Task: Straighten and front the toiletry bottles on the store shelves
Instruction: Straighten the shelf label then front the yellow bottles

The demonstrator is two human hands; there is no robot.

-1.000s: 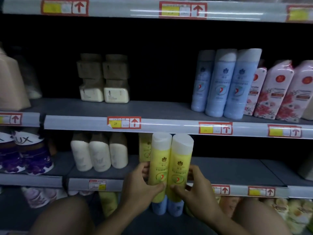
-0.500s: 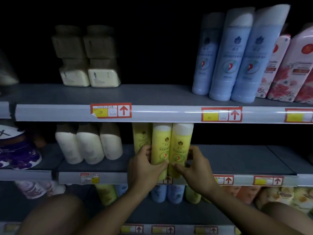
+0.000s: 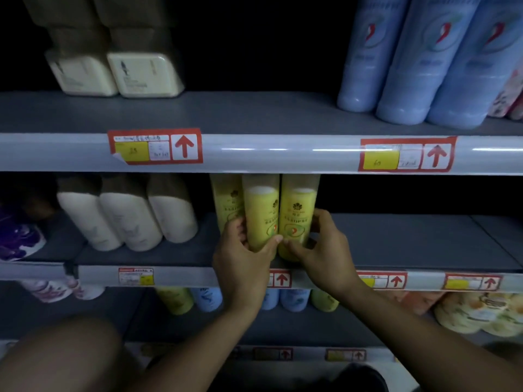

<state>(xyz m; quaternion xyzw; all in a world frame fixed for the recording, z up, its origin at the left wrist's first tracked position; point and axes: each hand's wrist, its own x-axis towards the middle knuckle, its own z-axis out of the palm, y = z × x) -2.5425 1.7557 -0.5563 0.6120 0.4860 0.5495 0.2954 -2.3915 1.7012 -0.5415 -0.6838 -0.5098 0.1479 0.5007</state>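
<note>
Two yellow bottles stand upright side by side near the front of the middle shelf [image 3: 410,244]. My left hand [image 3: 243,256] grips the left yellow bottle [image 3: 261,216] low down. My right hand [image 3: 322,247] grips the right yellow bottle [image 3: 298,213] at its base. Both thumbs meet across the fronts of the bottles. A third yellow bottle [image 3: 226,202] stands just behind and left of them. Their tops are hidden by the upper shelf rail [image 3: 283,152].
Three cream bottles [image 3: 127,219] stand left of the yellow ones, with a purple pack [image 3: 17,239] further left. Blue bottles [image 3: 402,66] and cream boxes [image 3: 144,75] sit on the upper shelf. Yellow and blue bottles [image 3: 209,299] fill the shelf below.
Both hands carried the two yellow bottles from in front of the shelf edge back onto the middle shelf. The camera has moved closer and lower.
</note>
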